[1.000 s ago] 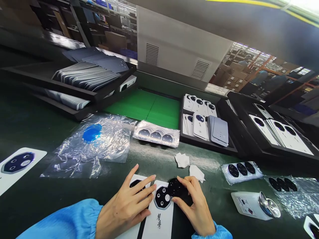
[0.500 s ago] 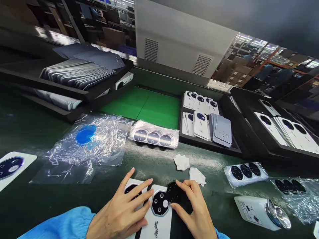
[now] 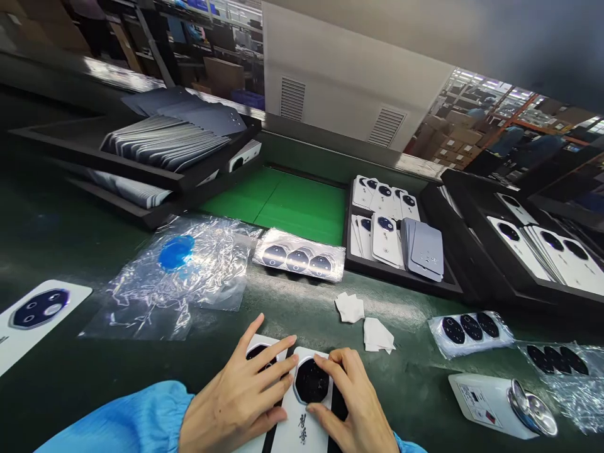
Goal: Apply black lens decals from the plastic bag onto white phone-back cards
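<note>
A white phone back panel [image 3: 295, 430] with dark lettering lies on the bench in front of me. On its camera ring sits a black, roughly round lens cover [image 3: 311, 381]. My right hand [image 3: 355, 402] pinches that cover at its right edge between thumb and forefinger. Fingers spread, my left hand [image 3: 245, 387] rests over a second white panel [image 3: 264, 340], fingertips reaching the left edge of the first one. A dark surface shows beneath the panels.
Crumpled clear film [image 3: 207, 270] with a blue patch lies left, near another panel [image 3: 35, 321]. Ahead are wrapped lens covers [image 3: 298, 259], white wipes [image 3: 350, 307] and a black tray [image 3: 406, 272] of panels. At right stand a metal-topped bottle [image 3: 495, 402] and more wrapped covers [image 3: 470, 328].
My right hand has moved the lens cover left, from beside the first panel onto its camera ring. My left hand stays spread over the panels. The view has shifted slightly.
</note>
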A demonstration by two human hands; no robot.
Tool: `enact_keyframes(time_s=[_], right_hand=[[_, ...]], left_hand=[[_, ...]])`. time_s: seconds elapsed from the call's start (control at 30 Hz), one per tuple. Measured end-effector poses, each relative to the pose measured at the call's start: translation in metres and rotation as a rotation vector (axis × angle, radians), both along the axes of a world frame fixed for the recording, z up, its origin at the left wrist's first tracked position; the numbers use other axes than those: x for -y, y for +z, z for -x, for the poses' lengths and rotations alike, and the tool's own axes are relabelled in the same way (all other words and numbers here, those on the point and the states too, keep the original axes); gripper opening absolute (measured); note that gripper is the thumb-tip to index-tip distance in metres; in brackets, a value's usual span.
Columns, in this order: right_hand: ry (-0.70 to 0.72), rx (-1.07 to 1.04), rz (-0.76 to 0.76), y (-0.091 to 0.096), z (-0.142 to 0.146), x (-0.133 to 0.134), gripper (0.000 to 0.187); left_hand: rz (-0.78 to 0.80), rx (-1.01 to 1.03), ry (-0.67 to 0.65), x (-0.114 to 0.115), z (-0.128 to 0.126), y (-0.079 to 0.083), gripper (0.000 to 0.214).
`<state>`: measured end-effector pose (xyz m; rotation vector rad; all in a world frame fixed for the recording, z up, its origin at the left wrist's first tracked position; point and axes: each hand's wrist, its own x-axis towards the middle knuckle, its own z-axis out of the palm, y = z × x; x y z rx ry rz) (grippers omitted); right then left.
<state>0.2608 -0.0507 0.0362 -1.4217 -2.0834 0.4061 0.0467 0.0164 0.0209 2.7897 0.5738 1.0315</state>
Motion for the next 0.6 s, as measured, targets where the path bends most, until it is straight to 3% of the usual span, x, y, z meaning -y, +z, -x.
enact_keyframes(time_s=[0.33, 0.6], right_hand=[[-0.007, 0.016, -0.008, 0.0028, 0.0005, -0.001, 0.068], [0.013, 0.035, -0.028, 0.0074, 0.0012, -0.0055, 0.07]], left_hand=[[0.032, 0.034, 0.0, 0.0006, -0.0004, 0.0076, 0.019], [0.058, 0.026, -0.018, 0.0001, 0.0018, 0.0013, 0.018]])
